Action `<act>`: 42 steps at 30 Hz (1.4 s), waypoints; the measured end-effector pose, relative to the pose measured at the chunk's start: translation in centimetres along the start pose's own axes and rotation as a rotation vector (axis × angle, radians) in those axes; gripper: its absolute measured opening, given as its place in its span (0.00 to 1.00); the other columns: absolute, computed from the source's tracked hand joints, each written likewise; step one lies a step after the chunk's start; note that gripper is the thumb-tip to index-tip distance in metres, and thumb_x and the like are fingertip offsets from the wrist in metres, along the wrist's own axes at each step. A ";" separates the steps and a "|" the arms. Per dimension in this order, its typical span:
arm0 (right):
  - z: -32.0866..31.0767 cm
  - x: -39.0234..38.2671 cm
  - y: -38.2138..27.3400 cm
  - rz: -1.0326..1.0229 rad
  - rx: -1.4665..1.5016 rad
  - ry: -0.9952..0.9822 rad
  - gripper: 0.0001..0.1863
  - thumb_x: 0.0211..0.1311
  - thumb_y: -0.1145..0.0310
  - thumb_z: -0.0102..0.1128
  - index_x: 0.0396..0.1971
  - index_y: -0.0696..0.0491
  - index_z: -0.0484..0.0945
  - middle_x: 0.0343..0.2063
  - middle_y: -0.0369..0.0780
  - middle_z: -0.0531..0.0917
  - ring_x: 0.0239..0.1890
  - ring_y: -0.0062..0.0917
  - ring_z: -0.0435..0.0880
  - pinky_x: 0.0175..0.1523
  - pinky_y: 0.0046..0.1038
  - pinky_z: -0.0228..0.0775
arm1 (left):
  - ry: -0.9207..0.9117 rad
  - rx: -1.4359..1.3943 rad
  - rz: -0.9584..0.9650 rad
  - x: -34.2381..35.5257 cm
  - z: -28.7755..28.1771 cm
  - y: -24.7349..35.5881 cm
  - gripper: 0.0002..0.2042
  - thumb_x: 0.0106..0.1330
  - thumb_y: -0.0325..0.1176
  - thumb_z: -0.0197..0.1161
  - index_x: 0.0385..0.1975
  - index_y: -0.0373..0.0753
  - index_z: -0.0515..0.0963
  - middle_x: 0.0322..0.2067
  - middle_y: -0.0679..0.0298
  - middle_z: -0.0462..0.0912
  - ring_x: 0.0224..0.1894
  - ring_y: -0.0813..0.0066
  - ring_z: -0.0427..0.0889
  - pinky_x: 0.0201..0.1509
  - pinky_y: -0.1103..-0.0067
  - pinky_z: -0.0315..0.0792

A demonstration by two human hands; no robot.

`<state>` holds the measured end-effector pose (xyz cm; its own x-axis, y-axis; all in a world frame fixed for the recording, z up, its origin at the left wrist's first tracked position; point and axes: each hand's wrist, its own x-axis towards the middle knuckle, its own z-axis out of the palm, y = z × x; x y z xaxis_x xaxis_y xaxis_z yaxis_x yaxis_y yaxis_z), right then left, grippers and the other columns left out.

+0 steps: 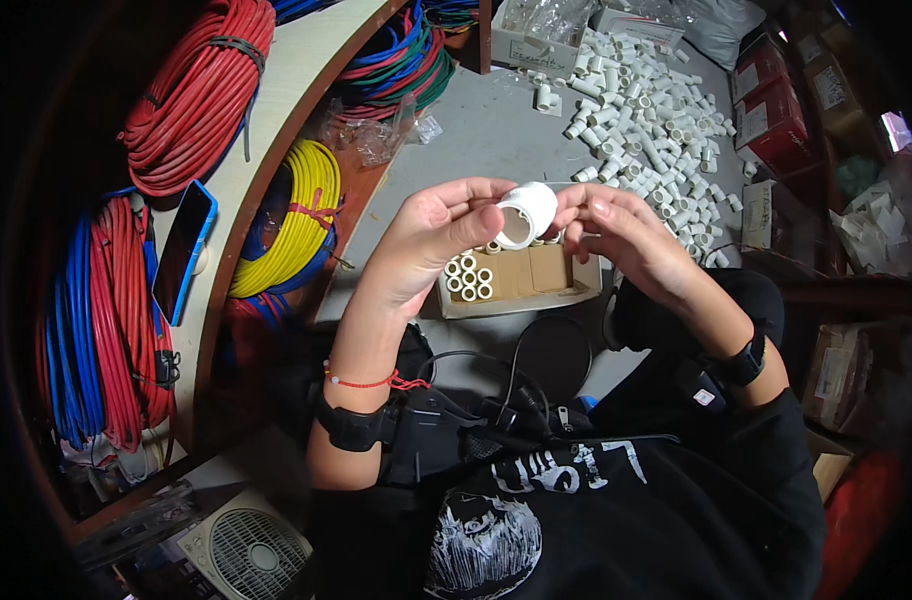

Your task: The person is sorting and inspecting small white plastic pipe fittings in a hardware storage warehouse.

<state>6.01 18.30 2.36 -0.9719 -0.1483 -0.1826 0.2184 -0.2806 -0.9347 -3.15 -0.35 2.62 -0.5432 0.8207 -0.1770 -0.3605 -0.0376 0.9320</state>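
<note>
My left hand (441, 225) is closed round a white tube-shaped piece (538, 204). Its open round end faces me, and a wider rounded part lies behind that; whether it is a spool or a pipe fitting I cannot tell. At its right side, my right hand (621, 225) has thumb and fingers pinched together. A thin pale line shows between the piece and these fingers, but what they hold is too small to make out. Below both hands sits an open cardboard box (521, 303), with several white pipe fittings (469, 277) standing on end in its left part.
A large heap of white pipe fittings (651, 150) spreads over the grey floor (466, 130). Red cable coils (198, 95), a yellow coil (301, 220) and a blue-edged phone (186, 250) lie at the left. Red boxes (771, 125) line the right; a fan (256, 550) is at lower left.
</note>
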 end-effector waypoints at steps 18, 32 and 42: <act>-0.2 0.1 1.3 0.148 0.455 -0.036 0.26 0.48 0.49 0.47 0.38 0.58 0.67 0.34 0.42 0.71 0.31 0.24 0.66 0.35 0.23 0.57 | 0.242 0.343 -0.004 0.4 0.5 -0.9 0.27 0.55 0.53 0.44 0.41 0.33 0.68 0.31 0.62 0.75 0.36 0.79 0.71 0.40 0.82 0.63; 1.4 -1.6 2.4 0.236 0.576 -0.356 0.39 0.18 0.61 0.57 0.40 0.66 0.66 0.36 0.53 0.72 0.37 0.37 0.74 0.38 0.24 0.67 | 0.341 0.549 0.080 -0.2 0.9 -0.8 0.07 0.54 0.28 0.53 0.27 0.30 0.71 0.32 0.62 0.74 0.34 0.81 0.71 0.39 0.85 0.63; 1.9 -1.8 1.1 0.359 0.575 -0.498 0.45 0.16 0.58 0.70 0.40 0.69 0.64 0.38 0.49 0.71 0.40 0.28 0.73 0.46 0.24 0.61 | 0.207 0.640 0.041 0.3 -0.3 -1.9 0.03 0.50 0.27 0.55 0.21 0.35 0.70 0.36 0.60 0.73 0.37 0.77 0.70 0.45 0.77 0.59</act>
<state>8.14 16.43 2.22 -0.7122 -0.6840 -0.1576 0.6488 -0.5557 -0.5199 -2.85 -0.19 0.75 -0.7039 0.6974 -0.1348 0.1495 0.3310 0.9317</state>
